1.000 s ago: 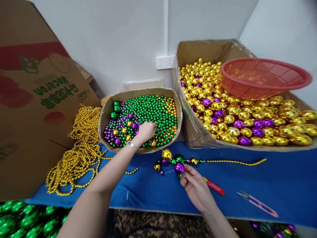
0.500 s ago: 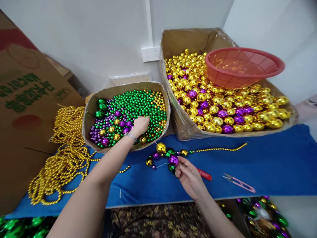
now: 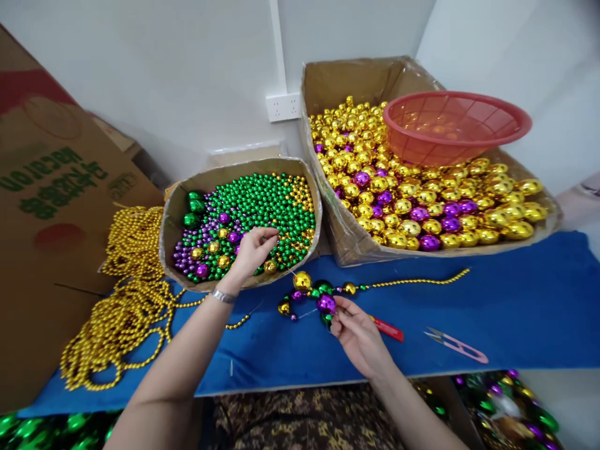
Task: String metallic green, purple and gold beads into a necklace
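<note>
My left hand (image 3: 255, 250) is over the cardboard box of small beads (image 3: 319, 215), its fingers pinched together. Whatever is between those fingertips is too small to make out. Green beads (image 3: 248, 194) fill most of that box, with purple, gold and a few larger beads among them. Down on the blue cloth, my right hand (image 3: 354, 328) is closed on a bead strand, at its large purple bead (image 3: 327, 304). The strand carries gold, green and purple beads of mixed sizes, with a thin thread showing. A tail of small gold beads (image 3: 417, 283) runs off to the right.
Thread snips (image 3: 457, 345) and a red-handled tool (image 3: 388, 329) lie on the blue cloth (image 3: 515, 300). Gold bead strings (image 3: 117, 331) are heaped at left beside a tall carton (image 3: 42, 250). A bigger box (image 3: 351, 247) of gold and purple beads holds a red basket (image 3: 459, 125).
My left hand has lifted and drawn back a little toward the left above the small beads. My right hand stays on the strand. The view has shifted slightly.
</note>
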Demonstrator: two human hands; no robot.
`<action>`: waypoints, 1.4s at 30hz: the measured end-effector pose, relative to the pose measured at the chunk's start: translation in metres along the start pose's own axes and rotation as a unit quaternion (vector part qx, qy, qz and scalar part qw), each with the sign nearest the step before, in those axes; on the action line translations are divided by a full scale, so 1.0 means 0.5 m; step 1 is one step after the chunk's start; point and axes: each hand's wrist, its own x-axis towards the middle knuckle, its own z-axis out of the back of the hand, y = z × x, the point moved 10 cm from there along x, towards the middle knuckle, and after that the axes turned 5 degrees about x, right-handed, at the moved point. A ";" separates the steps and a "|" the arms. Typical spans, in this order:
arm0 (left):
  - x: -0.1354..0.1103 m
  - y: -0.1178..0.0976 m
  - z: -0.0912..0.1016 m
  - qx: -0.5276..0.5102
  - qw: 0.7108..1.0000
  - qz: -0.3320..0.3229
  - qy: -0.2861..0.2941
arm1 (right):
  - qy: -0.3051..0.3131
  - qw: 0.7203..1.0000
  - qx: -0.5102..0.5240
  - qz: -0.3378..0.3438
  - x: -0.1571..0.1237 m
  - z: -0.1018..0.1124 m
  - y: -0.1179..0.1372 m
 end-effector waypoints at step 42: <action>-0.367 -0.058 -0.244 -0.373 0.873 0.115 0.292 | -0.007 0.996 -0.090 0.015 -0.036 0.043 0.099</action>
